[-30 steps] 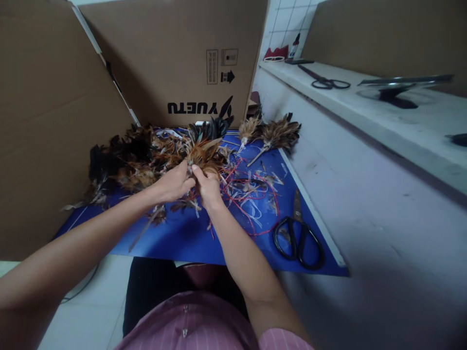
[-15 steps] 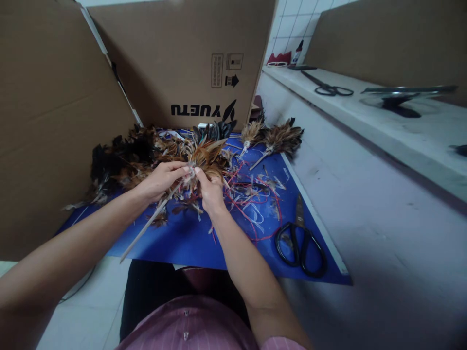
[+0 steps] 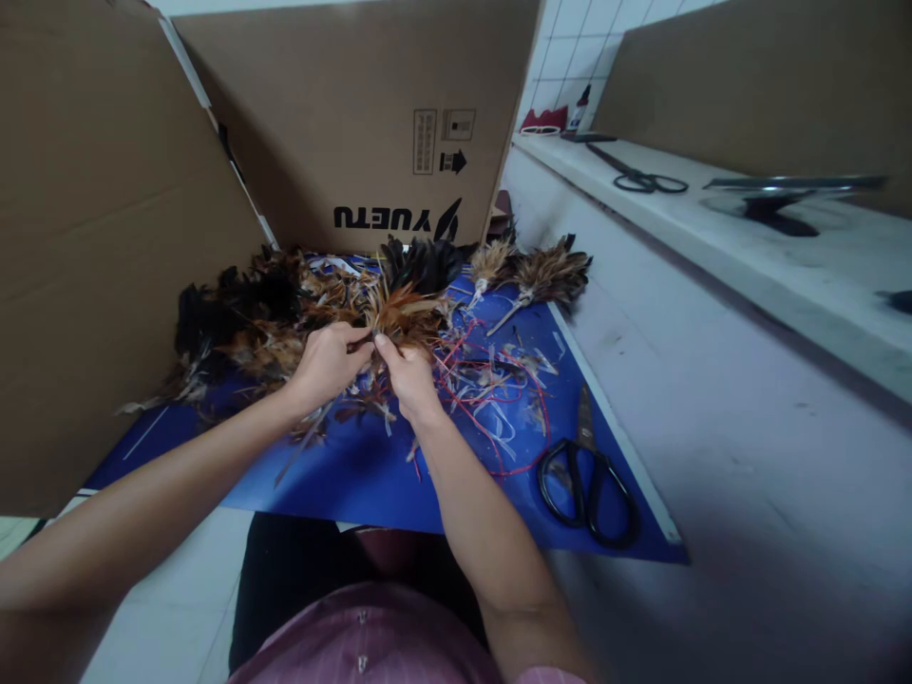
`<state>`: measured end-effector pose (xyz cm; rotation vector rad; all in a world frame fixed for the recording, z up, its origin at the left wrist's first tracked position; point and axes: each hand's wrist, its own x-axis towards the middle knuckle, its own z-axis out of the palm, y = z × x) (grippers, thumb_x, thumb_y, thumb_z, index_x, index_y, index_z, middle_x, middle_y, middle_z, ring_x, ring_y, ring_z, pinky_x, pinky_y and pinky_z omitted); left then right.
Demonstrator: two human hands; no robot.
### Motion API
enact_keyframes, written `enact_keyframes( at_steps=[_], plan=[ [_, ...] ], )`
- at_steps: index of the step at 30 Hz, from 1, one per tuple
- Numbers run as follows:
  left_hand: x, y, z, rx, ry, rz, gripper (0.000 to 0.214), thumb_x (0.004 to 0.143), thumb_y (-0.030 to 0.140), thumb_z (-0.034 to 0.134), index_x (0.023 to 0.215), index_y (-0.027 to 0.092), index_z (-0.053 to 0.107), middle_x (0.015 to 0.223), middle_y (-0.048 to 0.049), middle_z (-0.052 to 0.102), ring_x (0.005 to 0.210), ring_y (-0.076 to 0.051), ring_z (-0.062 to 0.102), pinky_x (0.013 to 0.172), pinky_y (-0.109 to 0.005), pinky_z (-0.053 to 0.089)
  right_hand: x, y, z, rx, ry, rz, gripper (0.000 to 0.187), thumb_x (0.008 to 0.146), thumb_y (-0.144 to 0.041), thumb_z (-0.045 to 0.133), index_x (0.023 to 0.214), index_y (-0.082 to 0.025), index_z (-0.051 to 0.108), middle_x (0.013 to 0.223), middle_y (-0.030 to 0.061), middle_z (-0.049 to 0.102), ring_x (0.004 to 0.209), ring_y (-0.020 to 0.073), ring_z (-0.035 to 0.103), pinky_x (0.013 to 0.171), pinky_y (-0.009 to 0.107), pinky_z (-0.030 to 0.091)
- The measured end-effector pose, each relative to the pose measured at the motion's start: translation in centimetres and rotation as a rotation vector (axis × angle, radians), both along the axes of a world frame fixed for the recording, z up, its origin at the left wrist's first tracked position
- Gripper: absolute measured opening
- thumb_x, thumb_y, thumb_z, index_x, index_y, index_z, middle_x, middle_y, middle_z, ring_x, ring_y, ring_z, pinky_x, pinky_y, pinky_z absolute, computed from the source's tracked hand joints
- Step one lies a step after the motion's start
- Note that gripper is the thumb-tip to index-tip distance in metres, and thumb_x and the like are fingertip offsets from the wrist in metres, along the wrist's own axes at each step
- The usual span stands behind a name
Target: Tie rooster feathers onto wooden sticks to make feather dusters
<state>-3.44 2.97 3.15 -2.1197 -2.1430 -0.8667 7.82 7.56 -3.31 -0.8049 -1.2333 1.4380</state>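
Note:
A feather duster [image 3: 409, 315] with brown, orange and black feathers is between my hands above the blue table [image 3: 342, 475]. My right hand [image 3: 411, 380] is closed around the lower part of its feather head, thumb on top. My left hand [image 3: 329, 363] pinches at the binding where feathers meet stick, its fingertips against my right thumb. The thin stick [image 3: 303, 445] slants down toward me, smeared by motion. What exactly lies under the fingertips is hidden.
Loose feathers [image 3: 263, 342] heap up at the left. Red string [image 3: 531, 465] and clear strips lie at the right, near black-handled scissors [image 3: 585, 442]. Two smaller feather dusters [image 3: 548, 271] rest at the back right. Cardboard [image 3: 320, 114] walls the back and left; a white ledge [image 3: 684, 218] runs along the right.
The duster has turned: its stick has swung and blurred, and more dark feathers show at the head's top. My left hand has rolled over, fingers curling in. My right hand has barely moved.

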Motion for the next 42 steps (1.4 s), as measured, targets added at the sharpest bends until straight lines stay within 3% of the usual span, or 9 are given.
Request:
enact_keyframes(
  at_steps=[4, 8, 15, 17, 21, 26, 31, 35, 42],
  plan=[
    [0.7, -0.2, -0.2, 0.092, 0.099, -0.044, 0.032, 0.086, 0.029, 0.048, 0.094, 0.015, 0.075, 0.074, -0.0069, 0.065, 0.069, -0.019, 0.059, 0.068, -0.028, 0.043, 0.1, -0.2, 0.8, -0.048, 0.118, -0.023, 0.033, 0.075, -0.046, 0.064, 0.077, -0.014, 0.071, 0.079, 0.0042, 0.072, 0.078, 0.0181, 0.065, 0.076, 0.028, 0.049],
    [0.9, -0.6, 0.7, 0.086, 0.041, -0.091, 0.037, 0.089, 0.037, 0.046, 0.103, 0.016, 0.073, 0.083, -0.0079, 0.068, 0.076, -0.019, 0.062, 0.070, -0.028, 0.044, 0.2, -0.4, 1.3, -0.096, 0.262, -0.042, 0.028, 0.074, -0.041, 0.067, 0.081, -0.015, 0.071, 0.083, 0.0032, 0.073, 0.078, 0.0151, 0.065, 0.075, 0.026, 0.050],
    [0.6, -1.1, 2.6, 0.012, -0.176, -0.100, 0.037, 0.086, 0.040, 0.050, 0.105, 0.018, 0.073, 0.101, -0.0085, 0.073, 0.092, -0.022, 0.065, 0.084, -0.030, 0.047, 0.4, -0.7, 2.0, -0.198, 0.325, -0.037, 0.028, 0.071, -0.043, 0.069, 0.063, -0.017, 0.066, 0.057, -0.0019, 0.063, 0.051, 0.0102, 0.055, 0.057, 0.023, 0.049],
    [0.5, -0.9, 2.5, -0.010, -0.295, -0.091, 0.038, 0.083, 0.041, 0.054, 0.107, 0.016, 0.071, 0.102, -0.0090, 0.072, 0.091, -0.023, 0.065, 0.083, -0.031, 0.048, 0.5, -0.7, 2.2, -0.193, 0.373, -0.047, 0.024, 0.070, -0.041, 0.070, 0.065, -0.017, 0.066, 0.060, -0.0018, 0.065, 0.053, 0.0105, 0.056, 0.059, 0.024, 0.050],
    [0.8, -0.7, 2.2, -0.091, -0.714, -0.096, 0.047, 0.075, 0.040, 0.066, 0.115, 0.015, 0.060, 0.082, -0.0039, 0.069, 0.070, -0.017, 0.064, 0.064, -0.028, 0.051, 0.4, -0.6, 2.2, -0.134, 0.438, -0.086, 0.024, 0.070, -0.040, 0.071, 0.067, -0.017, 0.066, 0.065, -0.0012, 0.066, 0.057, 0.0115, 0.058, 0.062, 0.025, 0.051],
    [1.0, -0.5, 1.7, -0.176, -1.185, 0.028, 0.025, 0.075, 0.028, 0.061, 0.097, 0.019, 0.053, 0.073, 0.0012, 0.061, 0.056, -0.013, 0.061, 0.050, -0.027, 0.052, 0.4, -0.3, 1.9, -0.107, 0.412, -0.121, 0.028, 0.070, -0.041, 0.071, 0.059, -0.018, 0.060, 0.057, -0.0027, 0.060, 0.053, 0.0104, 0.054, 0.057, 0.023, 0.048],
    [1.5, -0.7, 0.8, -0.327, -1.146, -0.086, 0.031, 0.061, 0.019, 0.072, 0.087, 0.018, 0.055, 0.059, 0.0061, 0.055, 0.040, -0.007, 0.047, 0.038, -0.018, 0.040, 0.6, -0.3, 1.9, -0.125, 0.355, -0.120, 0.032, 0.071, -0.044, 0.068, 0.056, -0.019, 0.055, 0.052, -0.0039, 0.054, 0.048, 0.0091, 0.048, 0.050, 0.023, 0.044],
    [2.5, -0.5, -0.4, -0.306, -1.157, -0.142, 0.042, 0.048, 0.020, 0.083, 0.081, 0.017, 0.057, 0.057, 0.0073, 0.052, 0.041, -0.004, 0.041, 0.036, -0.017, 0.031, 0.7, -0.4, 1.8, -0.142, 0.333, -0.116, 0.034, 0.070, -0.045, 0.069, 0.055, -0.019, 0.053, 0.048, -0.0055, 0.050, 0.045, 0.0083, 0.045, 0.048, 0.023, 0.042],
    [2.5, 0.7, -1.9, -0.191, -1.006, -0.091, 0.032, 0.058, 0.040, 0.077, 0.059, 0.017, 0.055, 0.043, 0.0067, 0.043, 0.037, -0.006, 0.034, 0.036, -0.020, 0.027, 0.8, -0.4, 1.9, -0.133, 0.373, -0.084, 0.035, 0.071, -0.043, 0.069, 0.054, -0.020, 0.049, 0.043, -0.0076, 0.042, 0.036, 0.0056, 0.035, 0.036, 0.021, 0.033]
  ],
)
